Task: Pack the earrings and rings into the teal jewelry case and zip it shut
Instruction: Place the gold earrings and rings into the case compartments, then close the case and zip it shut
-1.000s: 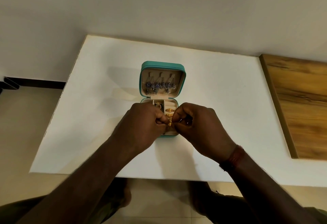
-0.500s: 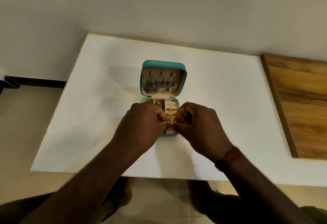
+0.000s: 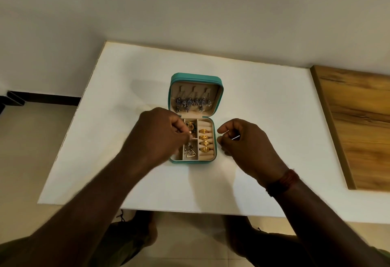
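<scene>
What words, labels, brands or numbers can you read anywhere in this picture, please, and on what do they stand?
None: no text can be read anywhere in the view.
Case: no logo or label shows on its teal rim or beige lining.
Rings and earrings: no tags show.
Table and wooden board: no print shows.

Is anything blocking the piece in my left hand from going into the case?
Nothing visible. The teal jewelry case stands open, the left hand pinches a small piece right over its compartments, and the right hand sits beside it.
</scene>
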